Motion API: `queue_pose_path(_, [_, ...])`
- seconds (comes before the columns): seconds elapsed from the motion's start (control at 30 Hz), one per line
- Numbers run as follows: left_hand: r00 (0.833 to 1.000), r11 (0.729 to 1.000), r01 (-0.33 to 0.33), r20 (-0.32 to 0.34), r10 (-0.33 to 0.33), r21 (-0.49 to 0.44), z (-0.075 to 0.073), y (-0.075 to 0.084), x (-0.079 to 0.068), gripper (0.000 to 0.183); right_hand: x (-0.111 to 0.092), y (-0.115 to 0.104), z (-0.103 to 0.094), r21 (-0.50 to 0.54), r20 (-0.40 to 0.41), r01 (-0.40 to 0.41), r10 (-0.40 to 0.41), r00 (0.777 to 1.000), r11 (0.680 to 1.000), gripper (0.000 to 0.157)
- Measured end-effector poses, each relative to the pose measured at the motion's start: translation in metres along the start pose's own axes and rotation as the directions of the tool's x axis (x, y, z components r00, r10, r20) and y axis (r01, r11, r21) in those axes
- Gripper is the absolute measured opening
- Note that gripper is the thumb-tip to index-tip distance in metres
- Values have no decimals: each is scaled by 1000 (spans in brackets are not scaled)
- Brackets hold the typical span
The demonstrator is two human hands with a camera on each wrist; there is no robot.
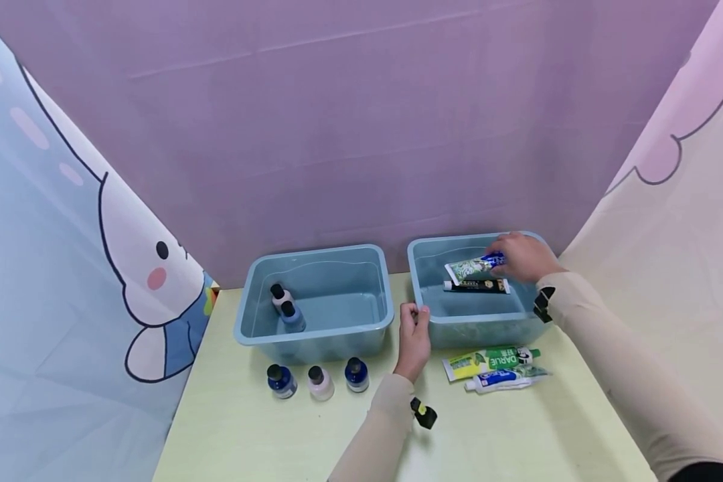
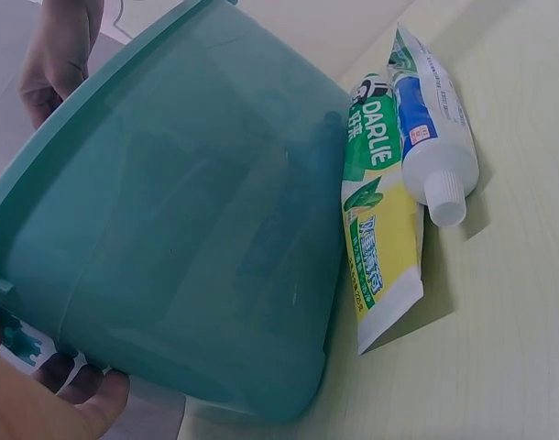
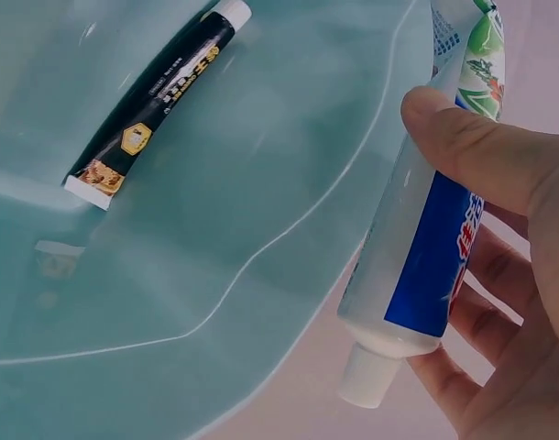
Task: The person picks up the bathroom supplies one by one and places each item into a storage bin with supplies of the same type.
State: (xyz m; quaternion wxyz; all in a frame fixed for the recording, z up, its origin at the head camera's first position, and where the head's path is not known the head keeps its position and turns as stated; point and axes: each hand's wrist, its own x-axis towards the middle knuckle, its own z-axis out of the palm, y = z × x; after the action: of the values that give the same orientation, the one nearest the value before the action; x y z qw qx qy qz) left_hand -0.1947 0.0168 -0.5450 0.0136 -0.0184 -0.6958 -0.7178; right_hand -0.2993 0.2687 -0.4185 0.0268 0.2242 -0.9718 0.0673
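In the head view my right hand (image 1: 523, 258) holds a blue, white and green toothpaste tube (image 1: 474, 266) over the right-hand blue bin (image 1: 488, 329). The right wrist view shows thumb and fingers gripping this tube (image 3: 408, 247), its white cap pointing down. Below it, a black toothpaste tube (image 1: 478, 286) lies inside the bin. My left hand (image 1: 414, 341) grips the bin's near left corner at the rim. On the table before that bin lie a green and yellow Darlie toothpaste tube (image 1: 488, 362) and a white and blue toothpaste tube (image 1: 506, 379), side by side.
A second blue bin (image 1: 331, 341) stands to the left, with two black-capped bottles (image 1: 290, 317) inside. In front of it on the table (image 1: 247, 428) stand two dark blue bottles (image 1: 282, 381) and a pale pink bottle (image 1: 320, 383). A purple cloth (image 1: 337, 134) hangs behind.
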Motion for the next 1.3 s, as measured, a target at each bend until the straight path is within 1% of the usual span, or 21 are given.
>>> queue_pose_path(0.17, [999, 999, -30, -21, 30, 15, -2, 0, 2, 17, 15, 1, 7, 26, 50, 15, -16, 999, 1000, 34])
queue_pose_path(0.27, [999, 999, -40, -22, 40, 14, -3, 2, 2, 20, 23, 2, 11, 23, 77, 9, -10, 997, 1000, 31])
queue_pose_path(0.4, [999, 999, -28, -22, 28, 20, -3, 1, 1, 22, 28, 4, 17, 18, 111, -10, 8, 994, 1000, 30])
queue_pose_path(0.5, [999, 999, -32, -24, 33, 16, -2, 1, 0, 20, 31, 4, 21, 9, 136, -19, 17, 991, 1000, 31])
queue_pose_path(0.6, [999, 999, -37, -19, 37, 10, -2, 0, 0, 23, 32, 3, 24, -5, 157, -23, 23, 987, 1000, 31])
queue_pose_path(0.77, [999, 999, -37, -18, 37, 18, -1, 0, -2, 28, 35, 4, 28, -21, 164, -22, 25, 986, 1000, 31])
queue_pose_path(0.87, [999, 999, -35, -21, 35, 20, 0, 0, -3, 27, 37, 5, 30, -17, 164, -11, 14, 986, 1000, 31])
queue_pose_path(1.03, [999, 999, -50, -20, 51, 13, 1, 3, -4, 27, 42, 10, 34, -24, 175, -6, 10, 984, 1000, 30])
queue_pose_path(1.13, [999, 999, -47, -23, 47, 14, 1, 3, -5, 25, 46, 10, 36, -24, 182, -19, 23, 983, 1000, 31])
queue_pose_path(1.3, [999, 999, -32, -24, 32, 15, 2, 1, -7, 26, 46, 10, 39, 10, 206, -61, 58, 977, 998, 31])
